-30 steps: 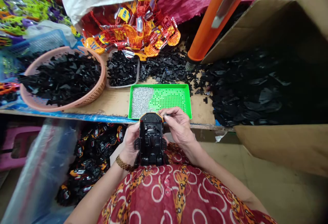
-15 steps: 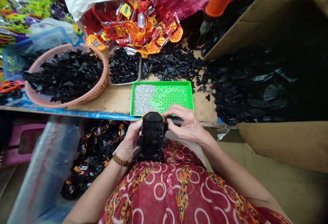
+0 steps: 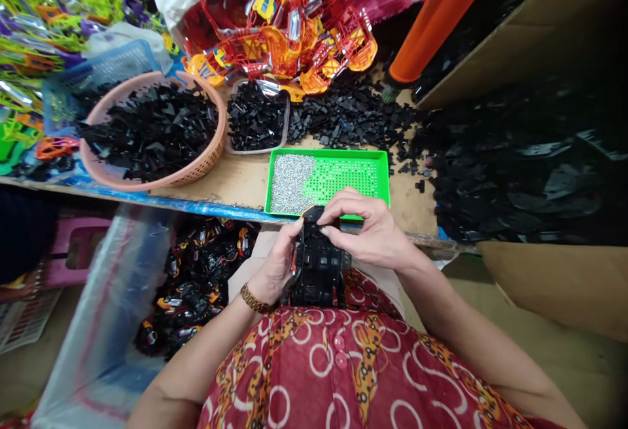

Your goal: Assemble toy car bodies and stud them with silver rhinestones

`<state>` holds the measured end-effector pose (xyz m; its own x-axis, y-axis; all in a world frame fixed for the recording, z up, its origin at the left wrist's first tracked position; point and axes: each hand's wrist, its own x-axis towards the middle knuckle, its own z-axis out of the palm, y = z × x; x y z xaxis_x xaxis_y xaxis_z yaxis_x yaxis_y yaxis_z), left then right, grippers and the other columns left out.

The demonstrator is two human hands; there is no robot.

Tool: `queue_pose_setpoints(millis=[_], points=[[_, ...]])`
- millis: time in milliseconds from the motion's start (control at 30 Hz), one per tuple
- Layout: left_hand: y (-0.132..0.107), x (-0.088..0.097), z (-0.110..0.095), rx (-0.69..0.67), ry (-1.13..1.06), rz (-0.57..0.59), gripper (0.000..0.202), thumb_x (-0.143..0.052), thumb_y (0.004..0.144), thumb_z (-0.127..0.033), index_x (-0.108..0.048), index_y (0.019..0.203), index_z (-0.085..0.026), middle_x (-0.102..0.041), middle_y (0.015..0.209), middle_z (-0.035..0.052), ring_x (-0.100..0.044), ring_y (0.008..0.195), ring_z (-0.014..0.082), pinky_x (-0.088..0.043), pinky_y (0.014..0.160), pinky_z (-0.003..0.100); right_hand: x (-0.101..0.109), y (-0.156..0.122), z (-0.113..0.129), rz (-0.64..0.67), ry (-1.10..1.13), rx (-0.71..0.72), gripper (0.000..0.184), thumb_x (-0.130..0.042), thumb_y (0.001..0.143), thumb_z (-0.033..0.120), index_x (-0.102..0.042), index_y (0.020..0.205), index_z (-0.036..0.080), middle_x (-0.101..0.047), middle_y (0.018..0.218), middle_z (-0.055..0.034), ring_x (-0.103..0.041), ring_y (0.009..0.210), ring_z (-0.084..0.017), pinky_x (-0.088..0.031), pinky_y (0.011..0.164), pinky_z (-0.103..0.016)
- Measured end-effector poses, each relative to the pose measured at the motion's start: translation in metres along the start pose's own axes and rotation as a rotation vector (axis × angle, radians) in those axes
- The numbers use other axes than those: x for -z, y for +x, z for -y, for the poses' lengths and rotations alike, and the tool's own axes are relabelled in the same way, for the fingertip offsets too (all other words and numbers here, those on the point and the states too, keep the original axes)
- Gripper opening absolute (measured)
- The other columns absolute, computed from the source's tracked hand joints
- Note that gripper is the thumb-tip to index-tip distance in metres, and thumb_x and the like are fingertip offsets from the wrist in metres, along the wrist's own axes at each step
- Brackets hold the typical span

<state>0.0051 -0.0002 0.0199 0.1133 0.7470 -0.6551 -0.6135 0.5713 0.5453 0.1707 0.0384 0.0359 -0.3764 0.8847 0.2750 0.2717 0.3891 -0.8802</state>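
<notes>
A black toy car chassis (image 3: 318, 265) with a sliver of orange at its far end rests against my lap, underside up. My left hand (image 3: 275, 265) grips it along its left side, thumb near the far end. The thumb and fingertips of my right hand (image 3: 366, 226) pinch together over the far end of the chassis; whatever they hold is too small to make out. Just beyond stands a green perforated tray (image 3: 388, 184) with small silvery screws (image 3: 290, 184) heaped in its left part.
On the bench are a pink basket (image 3: 218, 148) and a clear tub (image 3: 286, 125) of black plastic parts. Loose black parts (image 3: 343, 115) and orange-red car bodies (image 3: 289, 43) lie behind. An orange tool (image 3: 441, 23) hangs at upper right. Below left, a plastic-lined bin (image 3: 112, 305) holds toy cars.
My right hand has moved from beside the chassis's far right corner to over its far end. The chassis has tilted, showing more of its underside. The camera view has shifted left.
</notes>
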Motion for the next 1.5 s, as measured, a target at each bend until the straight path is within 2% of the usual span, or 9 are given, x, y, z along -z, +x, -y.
queue_pose_setpoints(millis=[233,567,700,800,967,1100,1200,1300,1500], points=[[0.006,0.003,0.01,-0.077,-0.042,-0.053,0.011,-0.08,0.074,-0.025,-0.076,0.083,-0.02,-0.081,0.098,-0.0028,-0.067,0.12,0.0309,-0.059,0.097,0.038,0.002,0.005,0.01,0.248,-0.378,-0.045,0.014,-0.061,0.081,0.009,-0.071,0.077,0.017,-0.063,0.071,-0.002,-0.049,0.075,-0.017,-0.035,0.07,-0.031],[0.008,0.012,0.014,-0.167,0.015,-0.133,0.009,-0.073,0.081,-0.015,-0.078,0.087,-0.02,-0.081,0.095,-0.0033,-0.066,0.123,0.029,-0.06,0.097,0.035,-0.007,0.014,0.025,0.363,-0.7,-0.114,0.011,-0.061,0.076,0.009,-0.066,0.073,0.018,-0.059,0.069,-0.0037,-0.045,0.071,-0.018,-0.023,0.065,-0.033],[0.01,0.013,0.019,-0.188,0.039,-0.071,0.006,-0.073,0.084,-0.02,-0.077,0.088,-0.019,-0.08,0.102,-0.0034,-0.066,0.123,0.028,-0.059,0.099,0.035,-0.016,0.012,0.025,0.355,-0.785,-0.137,0.012,-0.061,0.075,0.008,-0.066,0.075,0.019,-0.061,0.07,-0.0048,-0.046,0.071,-0.019,-0.019,0.063,-0.034],[0.009,0.016,0.02,-0.196,0.021,-0.033,0.009,-0.076,0.083,-0.026,-0.077,0.09,-0.019,-0.08,0.104,-0.0032,-0.064,0.125,0.0266,-0.057,0.103,0.033,-0.021,0.01,0.022,0.325,-0.797,-0.114,0.013,-0.06,0.078,0.007,-0.066,0.077,0.018,-0.064,0.072,-0.0065,-0.048,0.073,-0.02,-0.02,0.063,-0.035],[0.006,0.02,0.017,-0.183,0.016,-0.043,0.017,-0.079,0.081,-0.027,-0.077,0.095,-0.019,-0.08,0.107,-0.0017,-0.065,0.125,0.0289,-0.058,0.102,0.036,-0.022,-0.001,0.012,0.272,-0.704,0.079,0.017,-0.053,0.089,0.01,-0.066,0.08,0.017,-0.068,0.077,-0.0075,-0.047,0.075,-0.021,-0.03,0.066,-0.035],[0.008,0.017,0.017,-0.116,-0.026,-0.128,0.008,-0.075,0.08,-0.023,-0.076,0.087,-0.02,-0.081,0.102,-0.0031,-0.067,0.123,0.0291,-0.059,0.1,0.037,-0.02,-0.009,0.009,0.251,-0.711,0.153,0.022,-0.049,0.095,0.011,-0.067,0.083,0.015,-0.069,0.082,-0.0091,-0.048,0.08,-0.022,-0.033,0.068,-0.036],[0.009,0.013,0.016,-0.086,-0.054,-0.164,0.006,-0.071,0.082,-0.018,-0.076,0.084,-0.02,-0.081,0.095,-0.0053,-0.069,0.12,0.0261,-0.06,0.096,0.033,-0.019,-0.01,0.011,0.278,-0.713,0.143,0.023,-0.049,0.095,0.011,-0.067,0.082,0.016,-0.069,0.084,-0.0092,-0.047,0.082,-0.023,-0.033,0.07,-0.036],[0.007,0.009,0.011,-0.04,-0.059,-0.205,0.018,-0.065,0.084,-0.009,-0.073,0.074,-0.022,-0.079,0.082,-0.0071,-0.07,0.118,0.0225,-0.06,0.091,0.028,-0.016,-0.008,0.012,0.32,-0.684,0.095,0.023,-0.05,0.095,0.012,-0.068,0.081,0.016,-0.07,0.084,-0.0085,-0.047,0.082,-0.022,-0.033,0.071,-0.036],[-0.002,0.006,-0.002,-0.025,-0.007,-0.103,0.02,-0.068,0.079,-0.007,-0.071,0.069,-0.024,-0.077,0.079,-0.0044,-0.062,0.131,0.0272,-0.058,0.1,0.033,-0.012,-0.006,0.007,0.311,-0.486,-0.046,0.017,-0.057,0.088,0.012,-0.072,0.083,0.016,-0.073,0.079,-0.0056,-0.053,0.076,-0.018,-0.035,0.068,-0.031]])
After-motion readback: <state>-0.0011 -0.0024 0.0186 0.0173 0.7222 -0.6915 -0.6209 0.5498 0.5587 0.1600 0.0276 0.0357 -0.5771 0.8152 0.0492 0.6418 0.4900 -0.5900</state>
